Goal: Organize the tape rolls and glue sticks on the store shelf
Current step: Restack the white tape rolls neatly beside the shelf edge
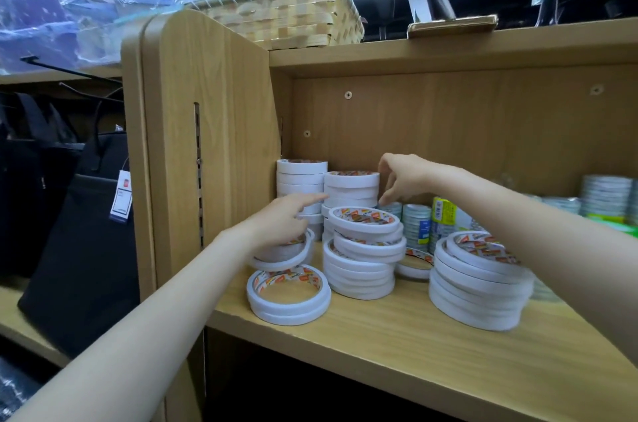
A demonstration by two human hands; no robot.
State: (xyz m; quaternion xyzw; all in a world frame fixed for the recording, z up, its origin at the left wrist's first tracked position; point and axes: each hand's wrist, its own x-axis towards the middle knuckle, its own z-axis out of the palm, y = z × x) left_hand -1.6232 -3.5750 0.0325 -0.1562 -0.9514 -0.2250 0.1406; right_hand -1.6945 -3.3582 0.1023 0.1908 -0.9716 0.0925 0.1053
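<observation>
The head view looks into a wooden store shelf (397,345) whose board carries several stacks of white tape rolls. Against the left wall at the back stands a tall back stack (301,179), and just beside it a second back stack (351,185) a little lower. In front of these a leaning middle stack (362,255) has its top rolls slid askew, and a wide right stack (478,287) sits near the front edge, well apart from the left wall. A low front pair of rolls (288,297) lies flat near the board's left front corner.

The left hand (281,219) reaches in with its forefinger straight, the tip touching the side of the second back stack; its other fingers curl over a tilted roll (286,254) beneath the palm (whether that grip truly holds the roll cannot be told). The right hand (404,179) hangs by the second back stack's right edge, its grip half open, fingers bent downward and holding nothing visible.

Behind the right forearm stand silvery packaged rolls (416,224) and a yellow-green pack (442,214). A woven basket (293,17) rests on top of the shelf unit, and dark bags (79,231) hang to the left.
</observation>
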